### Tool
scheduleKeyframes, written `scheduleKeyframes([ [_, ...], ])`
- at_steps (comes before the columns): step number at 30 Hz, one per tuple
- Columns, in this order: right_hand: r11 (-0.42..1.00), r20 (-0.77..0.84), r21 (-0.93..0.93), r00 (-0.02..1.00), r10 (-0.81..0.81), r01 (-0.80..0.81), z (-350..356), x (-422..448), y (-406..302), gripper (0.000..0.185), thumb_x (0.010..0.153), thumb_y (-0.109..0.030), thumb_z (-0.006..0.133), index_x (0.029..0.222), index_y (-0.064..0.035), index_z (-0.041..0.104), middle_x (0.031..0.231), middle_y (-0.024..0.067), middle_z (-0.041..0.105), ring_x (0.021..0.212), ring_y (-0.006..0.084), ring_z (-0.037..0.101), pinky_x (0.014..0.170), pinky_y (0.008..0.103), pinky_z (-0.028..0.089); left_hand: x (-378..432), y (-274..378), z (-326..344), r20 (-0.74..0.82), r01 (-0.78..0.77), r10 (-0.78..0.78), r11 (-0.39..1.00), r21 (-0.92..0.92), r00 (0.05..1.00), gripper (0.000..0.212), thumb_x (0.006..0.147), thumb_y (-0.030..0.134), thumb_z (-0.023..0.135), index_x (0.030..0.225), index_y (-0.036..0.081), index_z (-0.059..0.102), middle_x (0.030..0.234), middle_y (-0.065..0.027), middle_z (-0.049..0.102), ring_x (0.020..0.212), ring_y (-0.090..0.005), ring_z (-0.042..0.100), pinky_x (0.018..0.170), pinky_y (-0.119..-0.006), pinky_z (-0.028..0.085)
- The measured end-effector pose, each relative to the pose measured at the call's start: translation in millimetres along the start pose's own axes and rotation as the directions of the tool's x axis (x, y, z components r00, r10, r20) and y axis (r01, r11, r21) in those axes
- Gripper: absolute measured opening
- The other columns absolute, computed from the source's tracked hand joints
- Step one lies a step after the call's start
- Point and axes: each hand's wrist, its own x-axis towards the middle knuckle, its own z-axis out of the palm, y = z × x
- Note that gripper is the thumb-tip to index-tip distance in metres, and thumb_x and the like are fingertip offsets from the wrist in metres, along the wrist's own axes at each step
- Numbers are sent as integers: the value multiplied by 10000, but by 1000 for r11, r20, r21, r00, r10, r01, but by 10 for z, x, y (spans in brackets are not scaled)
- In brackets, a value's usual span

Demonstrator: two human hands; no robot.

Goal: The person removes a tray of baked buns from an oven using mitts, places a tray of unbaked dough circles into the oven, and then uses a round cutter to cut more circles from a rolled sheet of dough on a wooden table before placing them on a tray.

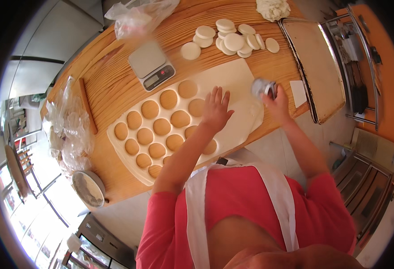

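Observation:
A rolled-out sheet of pale dough (232, 79) lies on the wooden table (113, 64). Rows of round holes cut through its left and middle part show the wood beneath; the right part is uncut. My left hand (218, 109) rests palm down on or just over the sheet, fingers a little apart, holding nothing. Off the sheet's right edge, my right hand (277, 104) grips a metal round cutter (263, 88), blurred and tilted above the table. Beyond the sheet lies a loose pile of cut dough discs (234, 42), some overlapping.
Behind the sheet stands a digital kitchen scale (151, 65). At right are stacked baking trays (314, 67) and a white card (298, 93). A dough lump (273, 9) sits at the back. Plastic bags (71, 124), a wooden stick (87, 106) and a metal bowl of flour (88, 189) are left.

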Motion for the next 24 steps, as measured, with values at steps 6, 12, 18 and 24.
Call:
scheduleKeyframes([
  [6, 990, 74, -11, 988, 138, -137, -91, -619, 122, 305, 617, -167, 655, 768, -23, 433, 581, 24, 431, 513, 113, 410, 475, 248, 371, 434, 26, 51, 400, 129, -179, 980, 149, 899, 449, 666, 216, 589, 1059, 44, 456, 1070, -152, 471, 985, -291, 454, 780, -387, 400],
  [12, 992, 174, 30, 978, 112, -119, 5, -687, -17, 317, 618, -188, 651, 776, -23, 432, 570, 36, 436, 502, 126, 417, 479, 259, 378, 830, -506, -294, 243, 426, -364, 856, -294, 899, 316, 651, 287, 610, 886, 77, 576, 821, -114, 597, 732, -253, 573, 654, -336, 451],
  [18, 998, 438, -33, 897, 55, -45, 537, -813, -364, 339, 617, -225, 637, 811, -15, 455, 627, 93, 511, 570, 224, 521, 534, 309, 419, 443, -1031, -688, -161, 468, -558, 794, -388, 814, 283, 698, 200, 503, 938, 52, 530, 893, -186, 562, 856, -307, 527, 719, -375, 420],
  [24, 981, 498, -179, 867, 21, 78, 984, -846, -577, 327, 615, -228, 626, 790, -11, 455, 644, 105, 528, 593, 261, 542, 548, 344, 434, -1842, -1707, -561, -491, 797, -755, 576, -180, 434, 399, 746, 188, 536, 1084, 7, 426, 1203, -242, 320, 1141, -357, 286, 916, -389, 293],
])
